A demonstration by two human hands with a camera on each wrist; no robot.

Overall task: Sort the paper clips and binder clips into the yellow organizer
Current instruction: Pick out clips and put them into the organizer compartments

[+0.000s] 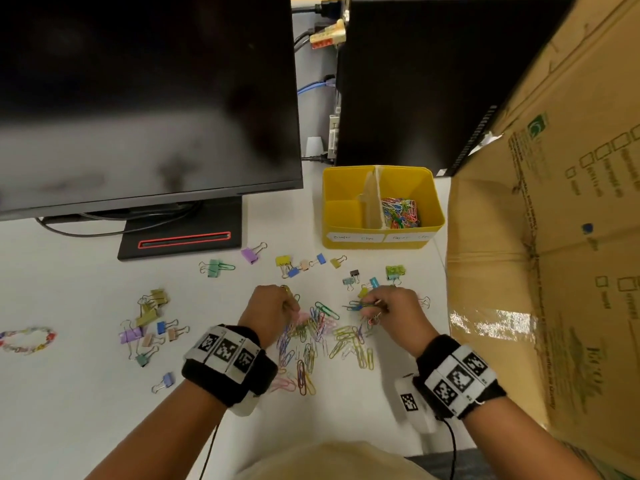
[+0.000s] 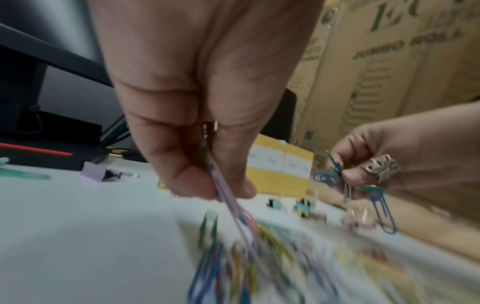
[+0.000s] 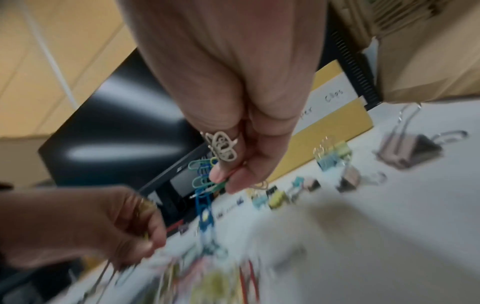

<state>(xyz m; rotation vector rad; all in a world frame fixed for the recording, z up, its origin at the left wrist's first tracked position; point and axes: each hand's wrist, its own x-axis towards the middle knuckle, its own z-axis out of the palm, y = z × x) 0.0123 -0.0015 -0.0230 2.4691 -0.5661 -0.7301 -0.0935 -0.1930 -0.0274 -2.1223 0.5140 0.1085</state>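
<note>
- Paper clips [image 1: 322, 337] lie in a loose coloured heap on the white desk [image 1: 86, 393], well in front of the yellow organizer [image 1: 381, 206]; a first batch already sits in the organizer's right compartment, behind the label that seems to read paper clips; the left compartment shows only bare yellow floor.
- Your left hand [image 1: 273, 304] is at the heap's near-left edge; its thumb and fingers [image 2: 187, 181] are pinched together on a lilac paper clip with others trailing below it, though blur hides how many.
- Your right hand [image 1: 394, 306] is at the heap's right edge, nearer the organizer; its fingertips [image 3: 221, 174] are clamped on a small bunch of blue and green paper clips hanging from the grip.
- Binder clips [image 1: 152, 327] are scattered left of the heap and between the heap and the organizer; none looks sorted yet.
- Judging by this, you are mid-way through gathering paper clips; binder clips come later.
- Next, carry each pinch up over the organizer's right compartment and let go only once past the divider; dangling clips may snag on the wall or drop short, so lift clear of it first.
</note>
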